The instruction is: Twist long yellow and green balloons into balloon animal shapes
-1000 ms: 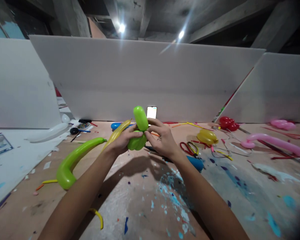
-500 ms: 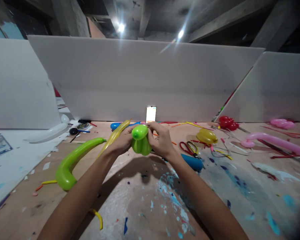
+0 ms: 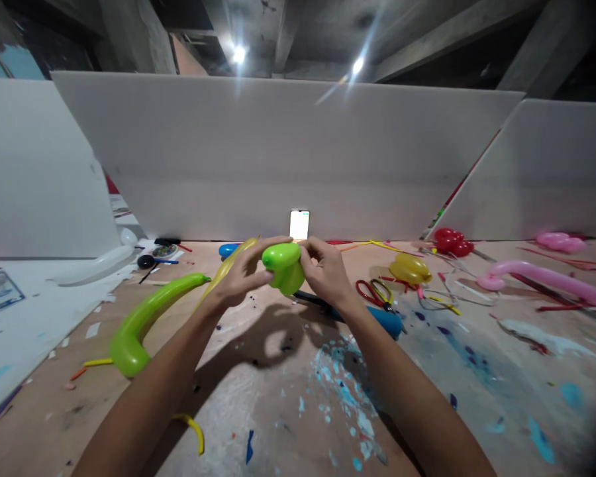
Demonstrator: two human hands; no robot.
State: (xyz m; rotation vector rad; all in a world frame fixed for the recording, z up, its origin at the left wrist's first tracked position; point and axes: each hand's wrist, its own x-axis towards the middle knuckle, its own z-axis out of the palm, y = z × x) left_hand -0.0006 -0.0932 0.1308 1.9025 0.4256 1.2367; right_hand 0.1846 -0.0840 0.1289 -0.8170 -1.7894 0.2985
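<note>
Both hands hold a twisted green balloon (image 3: pixel 284 265) above the paint-stained table (image 3: pixel 288 404). My left hand (image 3: pixel 241 273) grips its left side, with a long yellow balloon (image 3: pixel 227 269) passing by the fingers. My right hand (image 3: pixel 326 271) pinches the right side of the green bubbles. The long green tail (image 3: pixel 144 321) of the balloon curves down to the left and rests on the table.
A lit phone (image 3: pixel 299 224) leans on the white back panel (image 3: pixel 278 159). Red-handled scissors (image 3: pixel 375 292), a blue pump (image 3: pixel 385 320), a yellow balloon (image 3: pixel 410 268), red balloons (image 3: pixel 449 242) and pink balloons (image 3: pixel 551 278) lie to the right. Scraps litter the table.
The green bubble that stood upright a second ago has been folded down and twisted between both hands. The hands rose slightly; the tail stayed on the table.
</note>
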